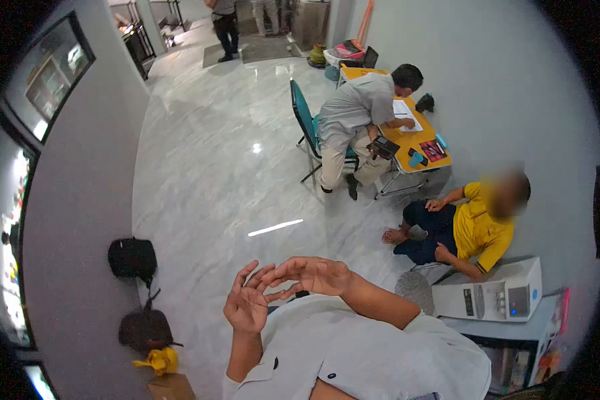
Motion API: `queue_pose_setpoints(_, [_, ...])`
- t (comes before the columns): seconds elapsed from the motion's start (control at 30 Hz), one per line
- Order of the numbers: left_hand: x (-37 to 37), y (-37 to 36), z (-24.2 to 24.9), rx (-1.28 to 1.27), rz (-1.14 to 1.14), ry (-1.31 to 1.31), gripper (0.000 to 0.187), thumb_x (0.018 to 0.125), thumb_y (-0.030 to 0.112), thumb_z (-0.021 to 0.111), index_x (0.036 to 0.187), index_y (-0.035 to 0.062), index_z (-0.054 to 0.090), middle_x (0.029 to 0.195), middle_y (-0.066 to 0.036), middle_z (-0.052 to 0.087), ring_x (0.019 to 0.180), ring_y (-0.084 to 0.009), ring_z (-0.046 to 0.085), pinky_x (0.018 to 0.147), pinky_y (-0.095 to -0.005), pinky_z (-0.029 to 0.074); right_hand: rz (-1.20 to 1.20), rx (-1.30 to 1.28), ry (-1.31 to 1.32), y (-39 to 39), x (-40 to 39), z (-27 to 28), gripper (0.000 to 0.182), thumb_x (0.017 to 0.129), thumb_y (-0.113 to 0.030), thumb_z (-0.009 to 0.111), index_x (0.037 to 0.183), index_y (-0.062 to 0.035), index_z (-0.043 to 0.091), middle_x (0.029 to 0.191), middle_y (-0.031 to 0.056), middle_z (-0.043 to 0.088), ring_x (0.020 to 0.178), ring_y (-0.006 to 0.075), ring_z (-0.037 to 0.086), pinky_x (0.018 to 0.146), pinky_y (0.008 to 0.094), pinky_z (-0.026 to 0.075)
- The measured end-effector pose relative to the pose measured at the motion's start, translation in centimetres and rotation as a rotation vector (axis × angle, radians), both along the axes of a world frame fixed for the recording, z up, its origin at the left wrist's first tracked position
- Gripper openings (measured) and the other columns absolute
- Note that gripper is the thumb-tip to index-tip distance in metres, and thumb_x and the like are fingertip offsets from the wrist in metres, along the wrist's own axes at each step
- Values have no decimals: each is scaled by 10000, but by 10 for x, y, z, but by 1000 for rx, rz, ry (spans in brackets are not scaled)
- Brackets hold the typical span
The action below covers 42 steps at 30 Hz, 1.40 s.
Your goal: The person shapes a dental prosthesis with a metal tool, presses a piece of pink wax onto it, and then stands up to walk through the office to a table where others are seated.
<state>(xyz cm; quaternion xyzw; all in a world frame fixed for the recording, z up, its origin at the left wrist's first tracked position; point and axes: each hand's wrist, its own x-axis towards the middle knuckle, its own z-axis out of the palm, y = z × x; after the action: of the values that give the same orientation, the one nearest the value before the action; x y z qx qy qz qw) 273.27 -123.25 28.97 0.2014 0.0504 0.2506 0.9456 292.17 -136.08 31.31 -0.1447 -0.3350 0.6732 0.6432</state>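
My left hand (248, 303) is raised in front of my light grey shirt (380, 353), palm showing and fingers spread and slightly curled. Coming in from the right, my right hand (308, 275) has its fingers stretched towards the left one. The fingers of the two hands overlap in this view, with no object between them. Beneath both lies the pale marble-look floor (213, 200).
A person in grey (357, 110) sits on a teal chair (303, 110), writing at a yellow table (423, 138). Another in yellow (483, 223) sits low by a white water dispenser (487, 297). Black bags (132, 259) lie along the left wall. Someone stands far back (225, 30).
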Motion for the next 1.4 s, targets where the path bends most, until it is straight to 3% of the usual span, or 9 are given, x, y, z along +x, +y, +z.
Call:
queue_pose_setpoints(0.03, [0, -4, 7, 51, 5, 76, 684, 980, 412, 490, 1470, -46, 355, 1421, -362, 472, 1335, -435, 504, 943, -615, 555, 6, 12, 50, -1, -2, -2, 824, 949, -614, 536, 1459, 27, 444, 1533, 225, 411, 1427, 344, 406, 1143, 602, 334])
queue_pose_setpoints(0.13, [-2, -5, 5, 51, 18, 77, 683, 974, 400, 510, 1470, -44, 355, 1417, -365, 473, 1337, -437, 501, 942, -622, 555, 13, 18, 52, -2, -2, 0, 823, 946, -613, 543, 1453, 28, 448, 1542, 231, 400, 1427, 344, 406, 1145, 628, 322])
queue_pose_setpoints(0.37, [-10, -12, 6, 13, 56, 61, 663, 982, 386, 504, 1464, -45, 358, 1426, -373, 459, 1326, -433, 514, 938, -609, 564, 47, -7, 48, 1, -6, 3, 831, 941, -617, 550, 1455, 28, 449, 1553, 230, 389, 1421, 337, 417, 1136, 608, 340])
queue_pose_setpoints(0.53, [-11, -14, 7, 17, 67, 40, 644, 992, 374, 497, 1462, -45, 362, 1423, -370, 462, 1312, -423, 528, 932, -580, 577, 90, -8, 27, 3, -5, 1, 819, 943, -603, 553, 1459, 25, 453, 1538, 233, 412, 1416, 324, 426, 1111, 541, 383])
queue_pose_setpoints(0.83, [-12, -15, 6, 14, 71, 68, 644, 993, 373, 504, 1451, -56, 365, 1403, -371, 479, 1308, -413, 531, 915, -570, 590, 83, -12, -3, 0, -6, 3, 868, 912, -656, 556, 1467, 2, 456, 1548, 239, 399, 1422, 343, 418, 1110, 526, 384])
queue_pose_setpoints(1.13, [-13, -19, 3, -15, 91, 69, 636, 991, 349, 509, 1447, -69, 361, 1395, -379, 483, 1269, -416, 563, 879, -567, 605, 96, -2, 4, 1, -7, 5, 874, 915, -678, 531, 1458, 4, 457, 1557, 243, 380, 1431, 359, 404, 1124, 600, 350])
queue_pose_setpoints(1.4, [-13, -19, 2, -33, 111, 79, 608, 996, 332, 498, 1440, -65, 374, 1377, -374, 502, 1261, -415, 570, 861, -576, 610, 117, -30, -13, 3, -4, 2, 902, 914, -683, 532, 1462, 26, 438, 1540, 251, 398, 1429, 365, 406, 1130, 587, 356])
